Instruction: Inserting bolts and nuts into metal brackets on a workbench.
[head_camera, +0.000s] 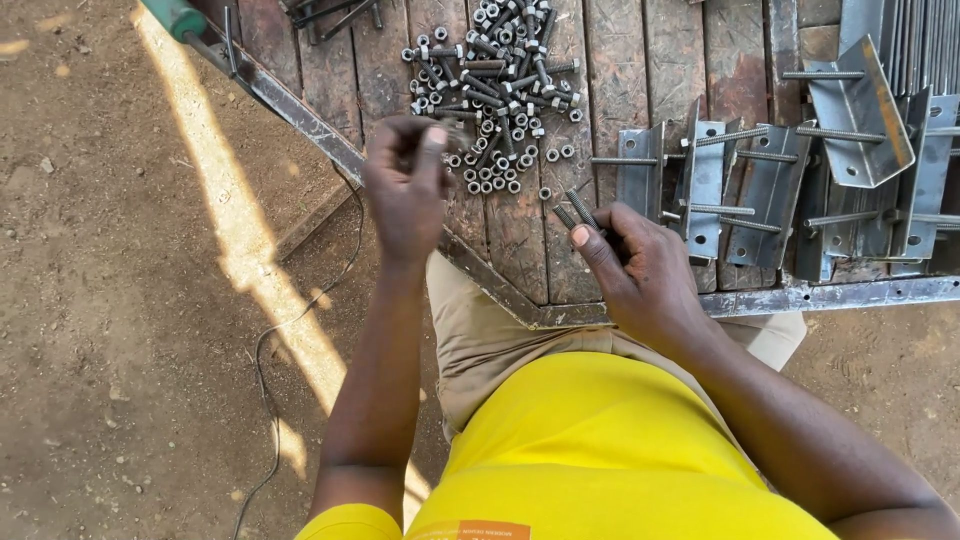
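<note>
1. Left hand (408, 185) hovered above the near-left edge of the wooden tabletop (620, 70), fingers curled together, pinching something small at the fingertips; too hidden to tell what.
2. Right hand (630, 265) sat low over the front edge of the tabletop, fingers closed around a few dark bolts (577, 212), threaded ends poking up and away past the thumb.
3. Lay just beyond both hands: a heap of nuts and bolts (495, 85), spread loosely on the planks, thickest toward the far edge, thinning into scattered single nuts near the left hand.
4. Stood to the right of the right hand: a row of grey steel brackets (760, 185), upright and leaning on one another, with threaded rods (745, 135) running through them sideways.
5. Rested higher on the right: one angled bracket plate (865, 110), tilted atop the others.
6. Framed the planks: a rusty metal frame (800, 298), running along the front and slanting off on the left side.
7. Trailed over the dirt floor (110, 300) to the left: a thin cable (262, 370), crossing a strip of sunlight.
8. Filled the bottom of the view: a yellow shirt (600, 450) and beige trousers.
</note>
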